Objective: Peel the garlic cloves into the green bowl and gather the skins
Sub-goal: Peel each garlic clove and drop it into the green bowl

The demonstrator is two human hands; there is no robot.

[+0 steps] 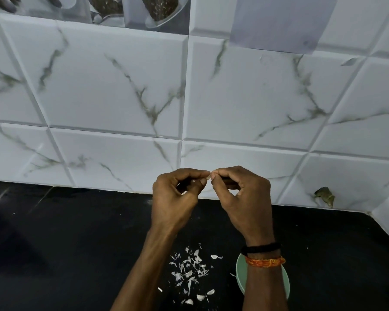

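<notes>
while raised above the skins (190, 273), garlic clove (208, 176) between both pinched grips: left hand (174, 198), right hand (243, 198).

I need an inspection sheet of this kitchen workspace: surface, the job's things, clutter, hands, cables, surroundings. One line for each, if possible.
Surface: black countertop, dark, with small white flecks.
Job's things: garlic clove, small and pale, pinched between both hands above the counter; green bowl on the counter, mostly hidden under the right forearm; garlic skins scattered loose left of the bowl, not yet gathered.
Clutter: nothing seen.
Hands: left hand and right hand, fingers curled, fingertips meeting at the clove; wrist threads on the right wrist.
Cables: nothing seen.
Surroundings: marble-look tiled wall behind; chipped spot low on the right.
</notes>
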